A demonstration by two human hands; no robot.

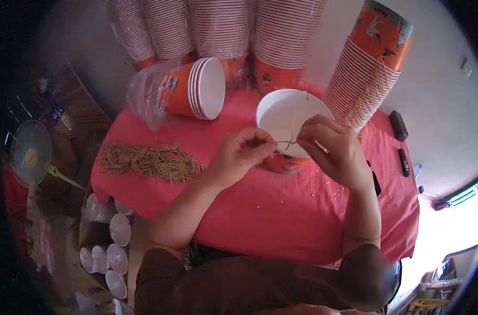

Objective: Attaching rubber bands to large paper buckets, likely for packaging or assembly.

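Note:
A white-lined paper bucket (273, 107) with an orange printed outside stands upright in front of me on the pink cloth. Over its near rim, a thin tan string (287, 142) runs between my two hands, its strands crossing in the middle. My left hand (245, 152) pinches one end between thumb and fingertips, left of the bucket. At the right side of the rim, my right hand (331, 147) pinches the other end, fingers bent. Another bit of string shows at the bucket's far rim.
A bundle of tan strings (150, 161) lies at left. Behind it, nested orange buckets (210, 89) rest sideways in clear plastic. Tall bucket stacks (220, 31) stand at the back; a leaning stack (362, 73) with strings stands right. Small white bits dot the cloth (239, 215).

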